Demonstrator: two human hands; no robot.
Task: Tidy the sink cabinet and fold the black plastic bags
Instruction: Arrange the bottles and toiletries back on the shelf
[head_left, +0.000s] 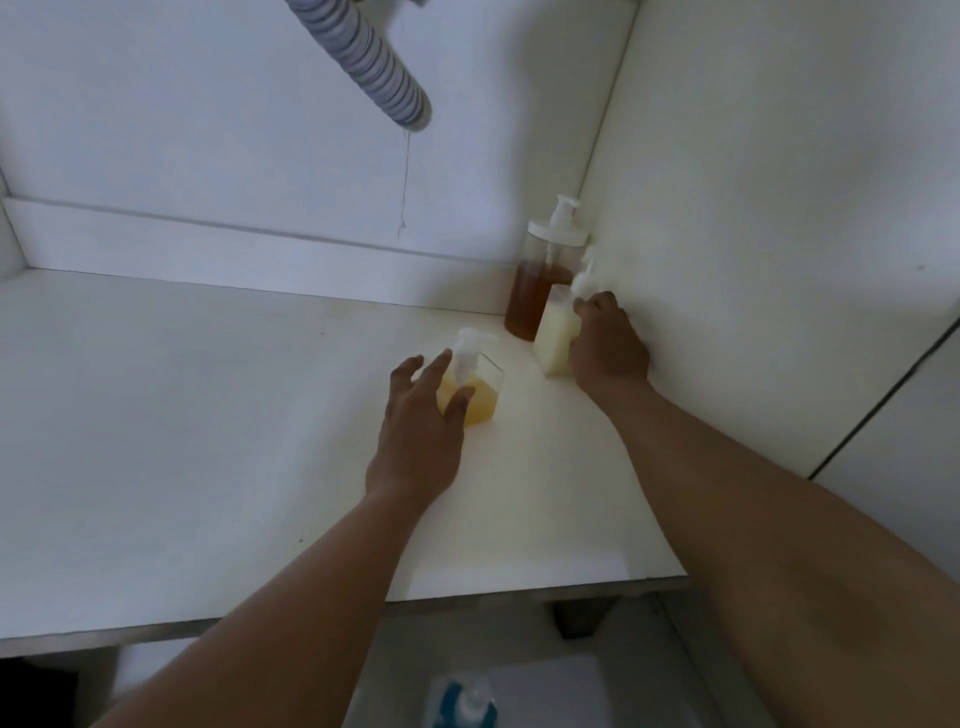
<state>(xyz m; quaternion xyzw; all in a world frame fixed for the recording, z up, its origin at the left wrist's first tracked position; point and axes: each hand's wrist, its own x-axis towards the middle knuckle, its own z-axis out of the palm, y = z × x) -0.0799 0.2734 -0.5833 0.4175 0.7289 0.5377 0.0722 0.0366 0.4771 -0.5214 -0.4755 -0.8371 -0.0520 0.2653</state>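
Inside the white sink cabinet, a square pump bottle of yellow liquid (480, 397) stands on the cabinet floor (208, 415). My left hand (421, 431) reaches onto it, thumb against its front and fingers spread by its left side. Further right, my right hand (608, 345) grips a pump bottle of pale cream liquid (553, 330) next to the right wall. Behind that one, in the back right corner, stands a taller round pump bottle of amber liquid (535, 291). No black plastic bags are in view.
A grey corrugated drain hose (374, 62) hangs from above at the back middle. The cabinet's right wall (779, 208) is close to my right hand. Below the front edge, on the floor, sits a blue and white bottle (462, 699).
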